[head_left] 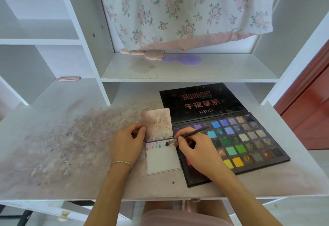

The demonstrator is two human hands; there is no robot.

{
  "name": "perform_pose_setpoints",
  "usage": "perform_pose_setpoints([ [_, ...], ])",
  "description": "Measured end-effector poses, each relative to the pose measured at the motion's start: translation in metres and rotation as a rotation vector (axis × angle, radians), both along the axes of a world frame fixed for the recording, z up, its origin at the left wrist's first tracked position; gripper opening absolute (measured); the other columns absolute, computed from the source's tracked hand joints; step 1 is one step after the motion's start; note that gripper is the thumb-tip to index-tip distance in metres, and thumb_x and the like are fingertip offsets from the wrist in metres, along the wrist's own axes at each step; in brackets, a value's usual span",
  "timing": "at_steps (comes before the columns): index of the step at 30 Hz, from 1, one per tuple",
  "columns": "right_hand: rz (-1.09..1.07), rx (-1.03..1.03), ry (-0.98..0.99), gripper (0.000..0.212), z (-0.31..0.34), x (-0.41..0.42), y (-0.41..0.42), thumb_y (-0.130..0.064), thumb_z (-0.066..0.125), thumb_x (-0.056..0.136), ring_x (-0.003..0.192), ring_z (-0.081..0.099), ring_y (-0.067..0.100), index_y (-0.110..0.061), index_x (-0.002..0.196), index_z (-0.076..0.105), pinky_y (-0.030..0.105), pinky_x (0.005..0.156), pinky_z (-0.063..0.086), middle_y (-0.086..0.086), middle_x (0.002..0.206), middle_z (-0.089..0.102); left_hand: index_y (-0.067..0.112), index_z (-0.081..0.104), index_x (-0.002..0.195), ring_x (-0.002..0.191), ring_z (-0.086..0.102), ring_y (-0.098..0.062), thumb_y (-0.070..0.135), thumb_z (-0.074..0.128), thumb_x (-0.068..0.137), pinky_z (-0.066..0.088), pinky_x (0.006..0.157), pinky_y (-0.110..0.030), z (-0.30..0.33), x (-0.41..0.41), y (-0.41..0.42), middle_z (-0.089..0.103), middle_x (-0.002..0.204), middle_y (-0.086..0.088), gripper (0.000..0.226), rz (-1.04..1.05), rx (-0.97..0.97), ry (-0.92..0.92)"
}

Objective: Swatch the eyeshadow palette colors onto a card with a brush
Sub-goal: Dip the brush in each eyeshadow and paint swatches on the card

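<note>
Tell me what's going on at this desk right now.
A person is swatching eyeshadow. Their right hand holds a thin dark-handled makeup brush, its tip on the top row of a small white card booklet, where several small colour dabs already sit. Their left hand pinches the booklet's stained, flipped-up cover. A large black open eyeshadow palette of many colours lies just right of the card.

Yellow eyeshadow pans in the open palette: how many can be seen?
2: one bright yellow square pan and one golden yellow square pan, side by side in the front row. The right hand may hide others.
</note>
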State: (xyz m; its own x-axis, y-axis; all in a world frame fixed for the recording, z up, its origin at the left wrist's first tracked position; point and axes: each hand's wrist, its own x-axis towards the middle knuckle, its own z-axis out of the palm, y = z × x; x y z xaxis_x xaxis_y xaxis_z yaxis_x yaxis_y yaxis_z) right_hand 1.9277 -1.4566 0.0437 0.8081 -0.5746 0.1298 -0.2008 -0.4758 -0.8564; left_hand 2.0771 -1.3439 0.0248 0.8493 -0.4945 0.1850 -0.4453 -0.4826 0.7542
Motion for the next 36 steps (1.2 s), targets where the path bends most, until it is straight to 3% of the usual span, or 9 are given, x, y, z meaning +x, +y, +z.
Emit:
perform_pose_setpoints([
  [19,-0.027,0.033,-0.032,0.022,-0.002,-0.001,0.001,-0.017,0.050,0.088,0.074,0.061,0.007,-0.036,0.078,0.052,0.016,0.067,0.051,-0.003,0.077,0.066,0.024,0.071,0.092,0.067,0.054,-0.002,0.024,0.057,0.086,0.036,0.056,-0.016,0.002,-0.002,0.001,0.064,0.072,0.011,0.015,0.001,-0.010,0.000],
  [21,-0.069,0.096,-0.095,0.021,-0.001,-0.002,0.000,-0.015,0.050,0.089,0.071,0.062,0.009,-0.033,0.079,0.055,0.018,0.065,0.052,-0.004,0.073,0.067,0.023,0.070,0.094,0.074,0.057,-0.008,0.024,0.057,0.086,0.042,0.061,-0.021,0.003,-0.001,0.000,0.068,0.081,0.007,0.016,-0.003,-0.010,-0.007],
  [23,-0.130,0.166,-0.186,0.020,0.000,-0.004,-0.001,-0.010,0.050,0.089,0.070,0.064,0.014,-0.027,0.081,0.057,0.025,0.064,0.052,-0.008,0.072,0.068,0.022,0.070,0.095,0.086,0.059,-0.016,0.025,0.058,0.085,0.048,0.075,-0.035,0.003,0.001,-0.001,0.069,0.091,0.004,0.016,-0.007,-0.006,-0.030],
  [25,-0.188,0.201,-0.270,0.022,0.001,-0.007,-0.002,-0.005,0.049,0.089,0.070,0.065,0.012,-0.023,0.081,0.059,0.022,0.064,0.053,-0.009,0.073,0.068,0.022,0.069,0.095,0.097,0.056,-0.022,0.026,0.058,0.085,0.044,0.087,-0.044,0.005,0.001,-0.002,0.068,0.098,0.002,0.016,0.005,0.023,-0.057],
  [29,-0.287,0.237,-0.361,0.022,0.004,-0.019,-0.005,-0.003,0.049,0.089,0.072,0.065,0.010,-0.019,0.081,0.060,0.015,0.066,0.051,0.000,0.074,0.067,0.022,0.068,0.101,0.107,0.051,-0.024,0.030,0.055,0.087,0.037,0.096,-0.042,0.008,-0.003,-0.001,0.065,0.108,0.000,0.021,0.029,0.070,-0.071],
  [33,-0.437,0.210,-0.422,0.024,0.004,-0.045,-0.023,-0.003,0.048,0.089,0.067,0.065,0.001,-0.021,0.080,0.058,0.009,0.061,0.049,-0.010,0.066,0.068,0.020,0.067,0.103,0.108,0.051,-0.023,0.031,0.052,0.089,0.035,0.098,-0.042,0.008,-0.002,-0.002,0.065,0.110,-0.001,0.024,-0.008,0.117,-0.079],
  [36,-0.594,0.203,-0.439,0.019,0.001,-0.071,-0.045,-0.007,0.046,0.091,0.071,0.065,0.000,-0.019,0.082,0.058,0.010,0.059,0.051,-0.007,0.068,0.067,0.017,0.068,0.099,0.106,0.051,-0.026,0.030,0.051,0.089,0.036,0.097,-0.046,0.007,0.000,-0.002,0.065,0.107,-0.003,0.024,-0.025,0.159,-0.095],
])
